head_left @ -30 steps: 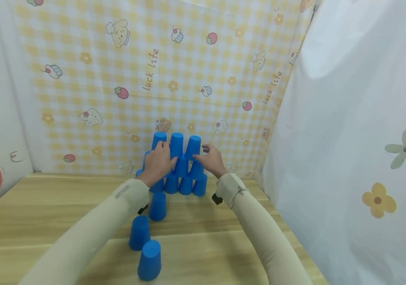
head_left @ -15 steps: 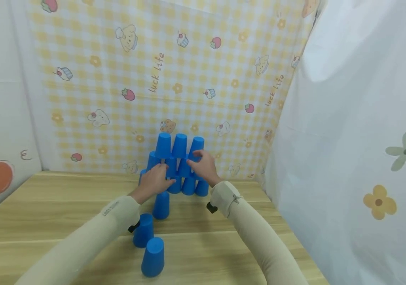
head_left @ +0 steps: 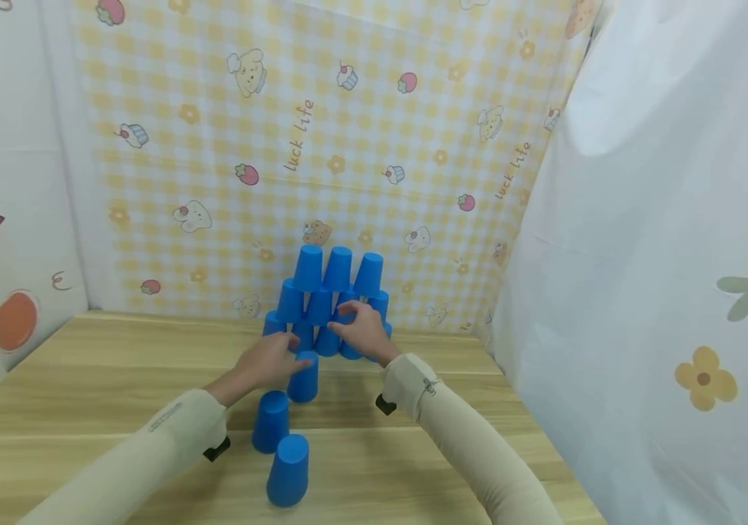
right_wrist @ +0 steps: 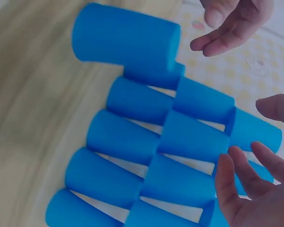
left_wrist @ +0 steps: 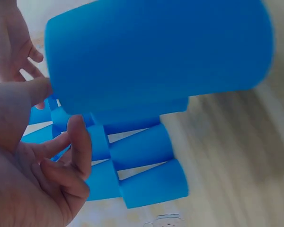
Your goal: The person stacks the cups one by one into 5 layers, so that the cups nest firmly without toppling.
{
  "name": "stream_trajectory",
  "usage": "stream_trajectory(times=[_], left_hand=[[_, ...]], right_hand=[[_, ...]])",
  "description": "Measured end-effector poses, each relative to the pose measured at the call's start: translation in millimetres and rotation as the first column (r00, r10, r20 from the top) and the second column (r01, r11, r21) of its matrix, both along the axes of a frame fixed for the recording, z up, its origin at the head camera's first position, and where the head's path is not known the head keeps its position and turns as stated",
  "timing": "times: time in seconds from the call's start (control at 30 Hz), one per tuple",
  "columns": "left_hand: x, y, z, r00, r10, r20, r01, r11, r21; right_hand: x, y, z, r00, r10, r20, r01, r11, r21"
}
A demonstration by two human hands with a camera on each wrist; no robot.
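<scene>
Upside-down blue cups make a stacked wall (head_left: 318,308), three rows high with three cups on top. My left hand (head_left: 269,362) hovers at the top of a single blue cup (head_left: 304,379) standing in front of the wall. In the right wrist view a small gap separates its fingers from that cup (right_wrist: 125,35), and it holds nothing. My right hand (head_left: 364,332) is in front of the wall's right part, thumb and fingers spread apart around air. The right wrist view shows its fingers (right_wrist: 248,184) beside the stacked cups, with nothing in them.
Two more blue cups stand upside down nearer me, one (head_left: 271,421) behind the other (head_left: 288,470). The wooden table (head_left: 118,379) runs back to a checked cloth (head_left: 184,160). A white cloth (head_left: 610,255) hangs along the right side.
Both hands have come down from the top row of cups. My left hand has drawn back to the standing cup; my right hand has moved lower in front of the wall. The view has shifted slightly.
</scene>
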State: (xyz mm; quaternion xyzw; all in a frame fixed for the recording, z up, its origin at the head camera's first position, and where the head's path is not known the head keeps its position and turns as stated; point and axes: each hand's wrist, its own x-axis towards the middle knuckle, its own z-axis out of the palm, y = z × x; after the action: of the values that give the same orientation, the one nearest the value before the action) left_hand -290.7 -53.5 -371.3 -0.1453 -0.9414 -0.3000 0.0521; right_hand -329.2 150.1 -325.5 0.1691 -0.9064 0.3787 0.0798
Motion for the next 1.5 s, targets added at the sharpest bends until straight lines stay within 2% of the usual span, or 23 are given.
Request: stream_trajectory(times=[0.17, 0.4, 0.6, 0.73, 0.97, 1.27, 1.4, 1.5], left_hand=[[8.4, -10, -10.6, 1.000, -0.001, 0.030, 0.001, 1.000, 0.012], [17.1, -18, -17.4, 0.999, -0.005, 0.047, 0.004, 0.999, 0.040], [19.8, -23, -22.5, 0.995, -0.027, 0.095, 0.025, 1.000, 0.019], [24.1, -25, -24.2, 0.993, -0.030, 0.118, 0.030, 1.000, 0.001], [36.8, -31, -17.4, 0.993, -0.059, 0.101, 0.058, 0.998, 0.008], [48.3, -42, -18.1, 0.979, -0.119, 0.167, 0.122, 0.992, -0.008], [51.3, -41, -18.0, 0.971, -0.142, 0.191, 0.144, 0.990, 0.002], [52.3, -38, -17.7, 0.972, -0.142, 0.185, 0.141, 0.990, 0.018]], right_hand=[[4.9, -5, -12.3, 0.999, 0.027, 0.020, -0.027, 1.000, 0.001], [7.2, -12, -30.5, 0.994, 0.057, 0.088, -0.057, 0.998, 0.002], [9.1, -16, -40.5, 0.976, 0.159, 0.149, -0.167, 0.985, 0.040], [11.3, -19, -45.2, 0.962, 0.190, 0.196, -0.209, 0.974, 0.082], [12.6, -22, -48.8, 0.963, 0.173, 0.208, -0.195, 0.976, 0.094], [9.4, -22, -55.4, 0.964, 0.153, 0.219, -0.169, 0.984, 0.055], [6.8, -23, -57.2, 0.967, 0.131, 0.217, -0.146, 0.988, 0.053], [5.6, -23, -57.6, 0.967, 0.131, 0.220, -0.146, 0.988, 0.050]])
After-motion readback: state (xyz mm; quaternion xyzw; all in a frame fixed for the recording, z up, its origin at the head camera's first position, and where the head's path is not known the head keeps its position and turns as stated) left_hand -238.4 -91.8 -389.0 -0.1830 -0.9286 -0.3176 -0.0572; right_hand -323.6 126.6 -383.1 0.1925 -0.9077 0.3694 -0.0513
